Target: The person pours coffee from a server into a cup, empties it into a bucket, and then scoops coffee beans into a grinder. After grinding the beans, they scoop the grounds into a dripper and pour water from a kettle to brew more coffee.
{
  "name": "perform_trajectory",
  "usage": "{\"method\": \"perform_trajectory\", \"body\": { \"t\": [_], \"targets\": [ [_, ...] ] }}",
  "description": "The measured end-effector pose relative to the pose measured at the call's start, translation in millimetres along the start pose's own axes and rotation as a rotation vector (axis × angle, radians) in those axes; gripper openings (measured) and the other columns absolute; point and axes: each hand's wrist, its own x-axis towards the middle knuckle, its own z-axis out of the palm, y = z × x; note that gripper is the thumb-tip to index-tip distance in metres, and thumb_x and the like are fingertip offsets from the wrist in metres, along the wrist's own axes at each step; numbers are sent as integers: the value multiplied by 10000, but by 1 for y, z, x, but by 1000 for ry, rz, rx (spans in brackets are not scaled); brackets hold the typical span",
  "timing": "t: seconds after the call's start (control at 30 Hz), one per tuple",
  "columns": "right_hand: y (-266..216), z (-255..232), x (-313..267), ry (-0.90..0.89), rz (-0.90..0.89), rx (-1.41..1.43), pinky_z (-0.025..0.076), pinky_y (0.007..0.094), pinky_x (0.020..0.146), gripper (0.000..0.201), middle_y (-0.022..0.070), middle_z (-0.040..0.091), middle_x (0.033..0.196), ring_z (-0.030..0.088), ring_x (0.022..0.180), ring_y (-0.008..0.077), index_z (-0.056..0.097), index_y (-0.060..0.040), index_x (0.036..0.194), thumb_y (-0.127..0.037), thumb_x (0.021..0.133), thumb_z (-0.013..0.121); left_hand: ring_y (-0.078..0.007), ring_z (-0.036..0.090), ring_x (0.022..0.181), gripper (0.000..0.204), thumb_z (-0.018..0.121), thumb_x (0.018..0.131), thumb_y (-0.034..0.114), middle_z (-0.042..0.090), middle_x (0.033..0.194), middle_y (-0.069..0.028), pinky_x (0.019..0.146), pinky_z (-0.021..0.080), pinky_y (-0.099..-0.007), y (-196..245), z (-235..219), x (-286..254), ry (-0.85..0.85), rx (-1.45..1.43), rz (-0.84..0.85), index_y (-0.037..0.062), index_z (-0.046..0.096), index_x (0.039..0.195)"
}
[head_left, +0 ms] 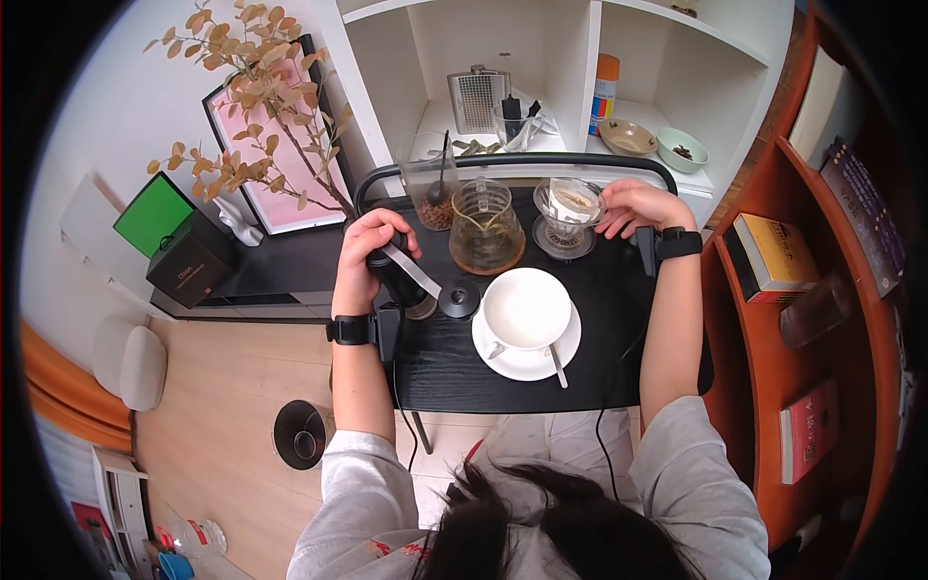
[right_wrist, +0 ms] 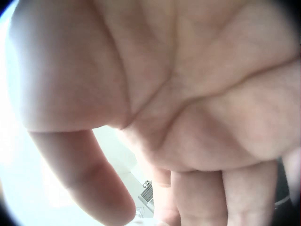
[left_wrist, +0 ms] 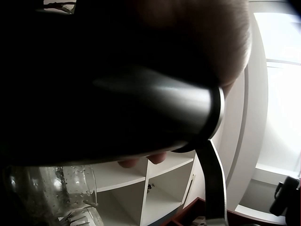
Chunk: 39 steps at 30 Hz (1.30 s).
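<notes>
My left hand [head_left: 375,242] grips the upper part of a black manual coffee grinder [head_left: 404,285]. The grinder's flat metal crank ends in a round black knob [head_left: 458,301]; in the left wrist view its dark body [left_wrist: 155,101] fills much of the frame. My right hand [head_left: 646,205] is beside a glass dripper [head_left: 570,232] with a paper filter [head_left: 572,203] in it, fingertips right at its edge. The right wrist view shows the palm [right_wrist: 188,94] with loosely bent fingers and nothing between thumb and fingers. A glass carafe [head_left: 486,232] of brownish liquid stands between the hands.
In front lies a white cup [head_left: 527,307] on a saucer [head_left: 489,360] with a spoon [head_left: 559,367]. A glass of coffee beans [head_left: 437,215] stands behind the grinder. The black table [head_left: 435,372] has a raised back rail. A wooden bookshelf [head_left: 739,358] borders the right.
</notes>
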Motion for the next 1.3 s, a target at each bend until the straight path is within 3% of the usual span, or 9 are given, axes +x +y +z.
{"method": "perform_trajectory", "body": {
  "t": [0.17, 0.5, 0.67, 0.77, 0.83, 1.03, 1.13, 1.23, 1.3],
  "targets": [
    [-8, -2, -11, 135, 3, -69, 462, 250, 617, 197, 70, 719, 949, 681, 762, 125, 622, -133, 1017, -268, 881, 571, -234, 643, 708, 226, 596, 857, 214, 634, 766, -137, 685, 525, -325, 1, 2, 0, -1, -3, 1, -7, 613, 904],
    [-20, -7, -25, 267, -223, -153, 489, 243, 682, 167, 59, 674, 897, 640, 771, 122, 600, -78, 992, -227, 917, 587, -251, 613, 711, 278, 596, 831, 259, 616, 754, -145, 698, 503, -339, 3, 4, -1, 27, 36, -20, -13, 597, 891],
    [-33, -1, -30, 426, -553, -150, 490, 247, 732, 106, 34, 646, 852, 598, 788, 103, 607, 0, 937, -101, 911, 587, -238, 625, 707, 254, 601, 836, 242, 627, 763, -140, 688, 511, -328, 3, 1, 0, 15, 13, -33, -6, 605, 889],
    [-58, 25, -43, 477, -803, -49, 477, 233, 770, 121, 25, 658, 870, 597, 818, 92, 610, 3, 949, -115, 929, 601, -222, 634, 707, 208, 601, 847, 200, 636, 773, -134, 681, 516, -317, 0, 0, -3, 15, -41, -25, -4, 614, 884],
    [-74, 41, -44, 423, -839, -62, 470, 236, 779, 151, 22, 663, 872, 597, 841, 86, 629, 3, 958, -145, 937, 611, -217, 638, 707, 191, 599, 851, 181, 640, 775, -132, 683, 518, -314, 0, -1, -1, 3, -56, -3, -6, 618, 886],
    [-144, 88, -3, -23, -647, -795, 472, 285, 825, 344, 68, 650, 888, 596, 868, 140, 637, 4, 1042, -322, 981, 546, -167, 647, 753, 141, 602, 871, 128, 662, 804, -97, 716, 506, -270, 3, -5, 0, -48, -117, -15, -5, 644, 885],
    [-132, 94, 54, -108, -561, -1007, 474, 318, 806, 483, 88, 639, 874, 591, 833, 181, 639, -11, 1070, -463, 980, 496, -162, 647, 755, 135, 603, 873, 125, 662, 806, -95, 715, 505, -267, -1, -3, 1, -45, -128, -13, -3, 644, 883],
    [-151, 118, 71, -185, -280, -1101, 451, 408, 964, 660, 179, 645, 1197, 597, 1126, 329, 625, -42, 1211, -604, 962, 385, -170, 648, 753, 138, 595, 873, 122, 660, 801, -98, 719, 511, -276, -2, -5, 1, -44, -114, 3, -6, 643, 890],
    [-148, 128, 82, -174, -237, -1144, 438, 413, 988, 764, 186, 628, 1236, 582, 1150, 350, 631, -56, 1230, -685, 940, 310, -191, 648, 752, 163, 588, 866, 139, 650, 802, -108, 719, 523, -299, -3, -6, 1, -32, -92, -2, -14, 635, 901]
  ]
}}
